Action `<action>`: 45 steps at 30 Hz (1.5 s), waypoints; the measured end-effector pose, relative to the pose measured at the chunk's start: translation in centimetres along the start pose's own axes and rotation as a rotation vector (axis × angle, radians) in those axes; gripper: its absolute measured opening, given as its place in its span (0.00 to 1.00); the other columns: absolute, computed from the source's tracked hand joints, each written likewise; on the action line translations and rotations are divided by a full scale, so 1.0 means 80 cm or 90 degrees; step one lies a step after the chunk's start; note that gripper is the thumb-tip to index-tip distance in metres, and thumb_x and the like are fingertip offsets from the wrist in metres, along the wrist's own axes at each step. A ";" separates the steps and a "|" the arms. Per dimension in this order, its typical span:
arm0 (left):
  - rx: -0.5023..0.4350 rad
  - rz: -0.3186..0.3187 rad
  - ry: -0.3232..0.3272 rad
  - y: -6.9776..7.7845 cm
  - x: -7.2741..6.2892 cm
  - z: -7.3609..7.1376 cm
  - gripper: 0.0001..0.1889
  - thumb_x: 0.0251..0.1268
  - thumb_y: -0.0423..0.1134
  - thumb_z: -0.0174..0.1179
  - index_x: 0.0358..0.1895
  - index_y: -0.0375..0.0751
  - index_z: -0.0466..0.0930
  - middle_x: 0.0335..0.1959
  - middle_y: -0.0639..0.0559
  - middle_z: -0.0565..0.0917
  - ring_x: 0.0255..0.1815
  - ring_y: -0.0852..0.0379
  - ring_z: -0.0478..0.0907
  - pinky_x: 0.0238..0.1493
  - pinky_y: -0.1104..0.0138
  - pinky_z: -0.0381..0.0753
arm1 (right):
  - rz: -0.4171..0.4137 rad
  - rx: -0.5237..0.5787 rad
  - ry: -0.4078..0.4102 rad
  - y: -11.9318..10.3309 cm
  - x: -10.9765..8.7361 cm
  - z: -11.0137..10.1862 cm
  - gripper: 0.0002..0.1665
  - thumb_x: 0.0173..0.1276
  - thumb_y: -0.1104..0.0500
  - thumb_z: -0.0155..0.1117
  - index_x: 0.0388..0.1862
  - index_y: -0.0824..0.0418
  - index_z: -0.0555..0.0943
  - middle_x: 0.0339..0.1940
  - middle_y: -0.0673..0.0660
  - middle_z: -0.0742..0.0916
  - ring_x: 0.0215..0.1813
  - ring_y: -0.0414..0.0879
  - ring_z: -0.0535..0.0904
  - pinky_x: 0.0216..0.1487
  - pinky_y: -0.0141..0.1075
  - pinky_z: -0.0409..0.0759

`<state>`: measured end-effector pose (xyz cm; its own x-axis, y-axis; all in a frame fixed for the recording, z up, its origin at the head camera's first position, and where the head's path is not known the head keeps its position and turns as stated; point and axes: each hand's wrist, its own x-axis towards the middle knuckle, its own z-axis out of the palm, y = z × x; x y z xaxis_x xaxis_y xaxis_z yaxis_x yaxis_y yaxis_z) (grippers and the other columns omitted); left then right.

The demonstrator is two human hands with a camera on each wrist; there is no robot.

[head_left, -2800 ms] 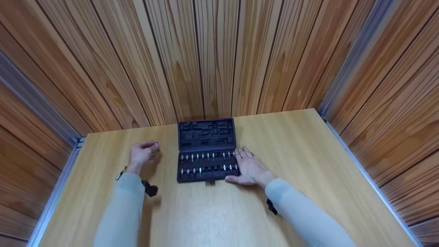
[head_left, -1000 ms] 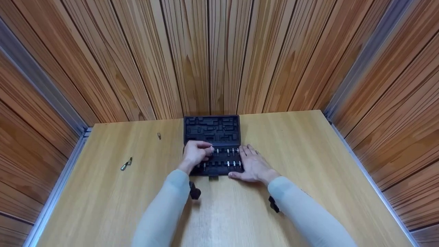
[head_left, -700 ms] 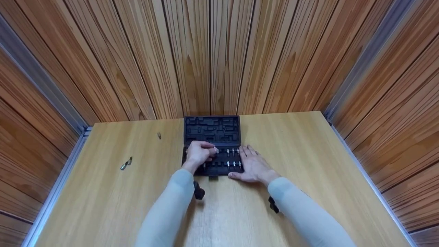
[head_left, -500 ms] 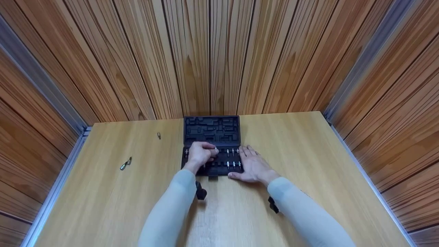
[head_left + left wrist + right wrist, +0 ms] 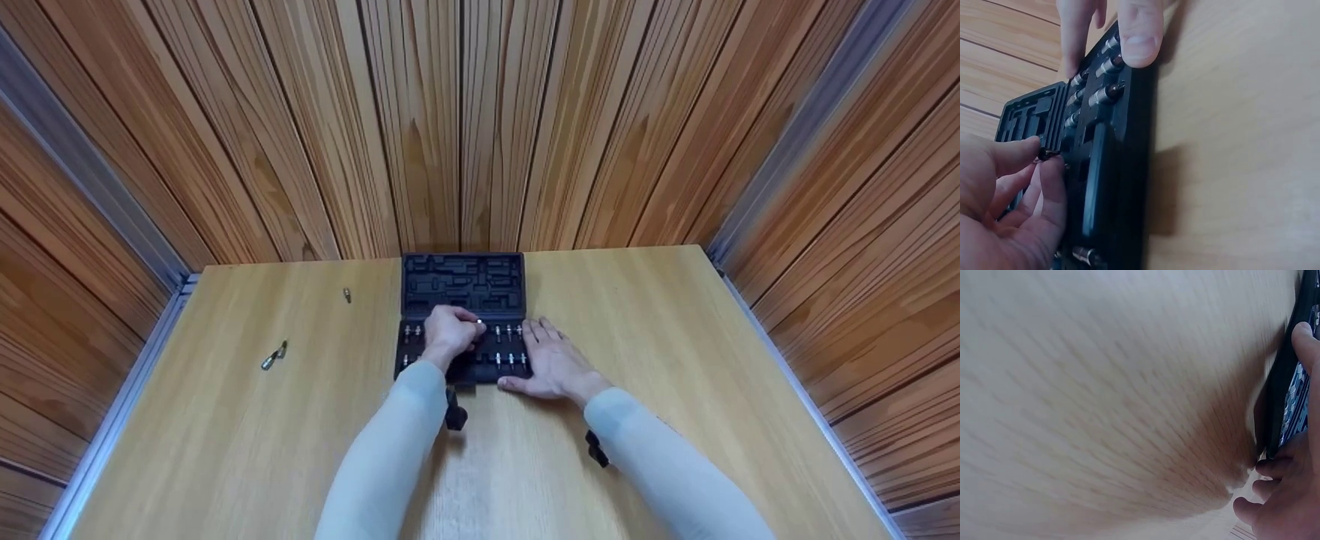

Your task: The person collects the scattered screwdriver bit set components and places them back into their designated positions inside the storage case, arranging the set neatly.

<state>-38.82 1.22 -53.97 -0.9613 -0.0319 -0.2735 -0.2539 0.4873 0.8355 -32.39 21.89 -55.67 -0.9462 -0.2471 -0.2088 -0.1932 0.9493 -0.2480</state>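
Note:
A black plastic case (image 5: 463, 283) lies opened on the table, its lid folded back. Socket bits (image 5: 511, 359) with silver bases and dark tips sit in two rows in its lower half. My left hand (image 5: 448, 330) reaches over these rows and pinches a socket bit (image 5: 1047, 153) between thumb and fingertips. Fingers cover most of that bit, so whether it is still in its slot cannot be seen. My right hand (image 5: 551, 364) rests flat along the case's right edge, fingers straight, the thumb (image 5: 1139, 48) at the front corner.
On the table (image 5: 225, 450), left of the case, lies one loose socket bit (image 5: 347, 295) towards the back. Two more loose bits (image 5: 268, 363) lie close together farther left. Wood-plank walls (image 5: 487, 135) stand behind and at both sides.
My left hand has left a socket bit on the table at the left and come over to the case. Lately it has shifted slightly right along the back row. My right hand stays put.

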 end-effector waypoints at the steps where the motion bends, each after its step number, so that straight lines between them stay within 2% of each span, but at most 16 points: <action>1: 0.010 -0.001 0.000 0.001 0.001 0.002 0.05 0.71 0.37 0.78 0.46 0.45 0.97 0.48 0.48 0.95 0.31 0.59 0.90 0.35 0.68 0.90 | 0.004 0.000 -0.003 0.000 0.000 0.000 0.78 0.71 0.15 0.62 0.94 0.68 0.48 0.95 0.71 0.56 0.97 0.67 0.48 0.96 0.59 0.51; 6: 0.051 -0.007 0.009 0.004 0.005 0.013 0.03 0.70 0.38 0.79 0.43 0.46 0.97 0.43 0.50 0.96 0.26 0.61 0.88 0.32 0.70 0.89 | 0.006 0.001 -0.013 0.000 0.000 0.001 0.78 0.71 0.15 0.61 0.94 0.68 0.47 0.95 0.71 0.56 0.97 0.67 0.47 0.96 0.59 0.51; 13: 0.084 -0.013 0.040 0.012 0.006 0.021 0.02 0.66 0.41 0.82 0.38 0.51 0.98 0.37 0.54 0.97 0.26 0.60 0.91 0.37 0.67 0.90 | 0.002 0.004 -0.009 0.000 0.000 -0.001 0.78 0.71 0.15 0.61 0.94 0.68 0.48 0.95 0.71 0.56 0.97 0.68 0.48 0.96 0.60 0.51; 15: 0.092 -0.012 0.052 0.014 0.006 0.025 0.02 0.66 0.41 0.81 0.37 0.51 0.98 0.37 0.53 0.97 0.30 0.58 0.92 0.40 0.65 0.92 | 0.001 0.004 -0.006 0.001 0.000 -0.001 0.78 0.71 0.16 0.62 0.94 0.69 0.48 0.95 0.72 0.57 0.97 0.68 0.49 0.96 0.61 0.52; 21: 0.148 0.011 0.088 0.017 0.009 0.030 0.03 0.66 0.39 0.78 0.34 0.52 0.98 0.41 0.53 0.98 0.51 0.48 0.93 0.60 0.56 0.92 | 0.002 -0.001 -0.004 0.002 0.002 -0.002 0.78 0.71 0.16 0.62 0.94 0.69 0.48 0.95 0.72 0.57 0.97 0.68 0.49 0.96 0.60 0.52; 25: 0.147 -0.011 0.087 0.022 0.010 0.031 0.05 0.66 0.37 0.77 0.31 0.53 0.96 0.41 0.52 0.97 0.53 0.48 0.93 0.63 0.55 0.91 | 0.005 0.000 -0.005 0.002 0.001 -0.002 0.78 0.71 0.16 0.62 0.94 0.69 0.48 0.95 0.72 0.57 0.97 0.68 0.49 0.96 0.60 0.52; 28: 0.145 -0.049 0.087 0.026 0.011 0.031 0.06 0.67 0.37 0.77 0.31 0.52 0.95 0.42 0.51 0.97 0.52 0.48 0.92 0.62 0.54 0.91 | 0.003 0.001 -0.008 0.001 0.000 -0.002 0.78 0.71 0.16 0.62 0.94 0.70 0.48 0.95 0.72 0.57 0.97 0.68 0.49 0.96 0.60 0.51; 31: 0.150 -0.079 0.089 0.030 0.013 0.032 0.02 0.67 0.38 0.77 0.36 0.48 0.94 0.47 0.47 0.96 0.53 0.47 0.91 0.60 0.52 0.92 | 0.004 0.003 -0.006 0.000 0.000 -0.002 0.78 0.70 0.16 0.62 0.94 0.70 0.48 0.95 0.72 0.57 0.97 0.68 0.49 0.97 0.59 0.51; 35: 0.153 -0.107 0.083 0.036 0.017 0.032 0.11 0.65 0.40 0.80 0.48 0.44 0.94 0.53 0.43 0.94 0.54 0.46 0.91 0.57 0.50 0.92 | 0.013 0.007 -0.004 0.001 -0.001 0.000 0.78 0.70 0.16 0.63 0.94 0.69 0.48 0.95 0.71 0.57 0.97 0.67 0.49 0.97 0.59 0.51; 38: 0.157 -0.126 0.073 0.039 0.020 0.032 0.16 0.63 0.41 0.82 0.52 0.44 0.94 0.54 0.43 0.94 0.53 0.46 0.91 0.53 0.52 0.93 | 0.017 0.007 -0.010 0.002 -0.003 -0.001 0.79 0.70 0.15 0.63 0.94 0.69 0.47 0.95 0.71 0.56 0.97 0.67 0.49 0.97 0.58 0.50; 41: 0.158 -0.133 0.066 0.040 0.024 0.029 0.16 0.61 0.41 0.83 0.51 0.44 0.94 0.51 0.44 0.94 0.47 0.49 0.90 0.45 0.56 0.91 | 0.017 0.008 -0.009 0.001 -0.003 0.000 0.79 0.70 0.15 0.62 0.94 0.68 0.47 0.95 0.71 0.56 0.97 0.66 0.48 0.97 0.58 0.50; 45: 0.142 -0.143 0.025 0.043 0.025 0.020 0.11 0.63 0.40 0.83 0.46 0.44 0.95 0.40 0.47 0.95 0.35 0.52 0.89 0.35 0.61 0.84 | 0.014 0.014 -0.007 -0.003 -0.003 0.000 0.78 0.70 0.16 0.63 0.94 0.68 0.48 0.95 0.71 0.57 0.97 0.67 0.49 0.97 0.59 0.51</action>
<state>-41.45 4.20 -52.40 -0.8881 -0.1920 -0.4176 -0.4351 0.6440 0.6293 -32.11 21.71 -55.55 -0.9472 -0.2290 -0.2243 -0.1671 0.9499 -0.2643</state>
